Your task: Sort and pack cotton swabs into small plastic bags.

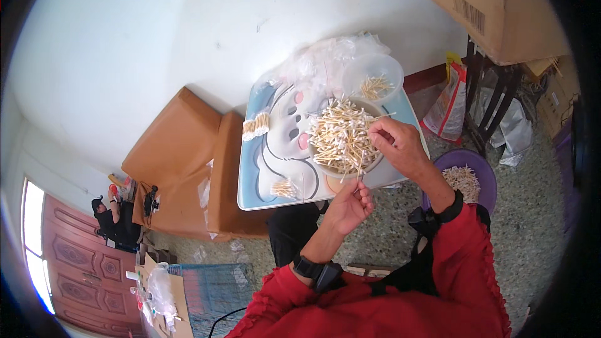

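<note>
A round bowl [377, 107] heaped with cotton swabs [341, 134] stands on a small table [250, 195] with a cartoon animal top. At the bowl's front edge my left hand [350, 208] is closed, thumb and finger pinching a cotton swab [360, 174]. My right hand [404, 147] is at the bowl's right side, fingers curled in a pinch; a thin swab [385, 114] sticks out just above them. Bundled swabs [256, 126] lie at the table's left. Nearer the front is a clear bag of swabs [285, 188].
Behind the bowl are a translucent tub [394, 75] with a few swabs and piled clear plastic bags [325, 56]. A purple basin [490, 181] of swabs sits on the floor at right. A cardboard box [476, 6] looms upper right; a brown sofa [181, 181] adjoins the table. Another person [117, 222] is far left.
</note>
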`<state>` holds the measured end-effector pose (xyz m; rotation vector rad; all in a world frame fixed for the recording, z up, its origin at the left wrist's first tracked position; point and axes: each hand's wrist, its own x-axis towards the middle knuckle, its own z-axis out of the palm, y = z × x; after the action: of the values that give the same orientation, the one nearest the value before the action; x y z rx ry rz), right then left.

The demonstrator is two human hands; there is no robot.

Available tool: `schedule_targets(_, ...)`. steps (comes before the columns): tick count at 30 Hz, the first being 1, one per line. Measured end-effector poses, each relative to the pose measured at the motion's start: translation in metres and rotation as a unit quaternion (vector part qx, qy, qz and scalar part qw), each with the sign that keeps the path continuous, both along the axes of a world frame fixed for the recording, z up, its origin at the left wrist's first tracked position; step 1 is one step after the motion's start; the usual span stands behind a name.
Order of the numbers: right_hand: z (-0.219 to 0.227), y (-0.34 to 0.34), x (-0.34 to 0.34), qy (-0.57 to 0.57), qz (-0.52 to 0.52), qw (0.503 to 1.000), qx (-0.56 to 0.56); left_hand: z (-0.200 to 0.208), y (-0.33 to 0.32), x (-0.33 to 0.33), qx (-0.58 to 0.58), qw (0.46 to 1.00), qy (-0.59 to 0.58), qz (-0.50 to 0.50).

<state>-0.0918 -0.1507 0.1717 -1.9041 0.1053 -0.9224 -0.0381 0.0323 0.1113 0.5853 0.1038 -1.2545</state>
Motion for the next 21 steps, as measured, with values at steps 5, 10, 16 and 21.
schedule_targets(5, 0.003, 0.001, 0.0, -0.001, 0.001, 1.0, 0.008, 0.006, 0.012, -0.004, -0.014, 1.0, -0.012, -0.003)
schedule_targets(10, 0.004, 0.003, -0.001, 0.039, 0.055, 0.996, 0.066, 0.036, 0.024, -0.003, -0.016, 0.993, -0.113, 0.022)
schedule_targets(16, 0.024, 0.019, -0.007, 0.087, 0.267, 0.92, 0.275, 0.088, 0.029, 0.034, 0.12, 0.843, -0.522, 0.047)
schedule_targets(21, 0.024, 0.028, 0.003, 0.073, 0.287, 0.91, 0.291, 0.114, 0.023, 0.048, 0.129, 0.781, -0.609, -0.048)
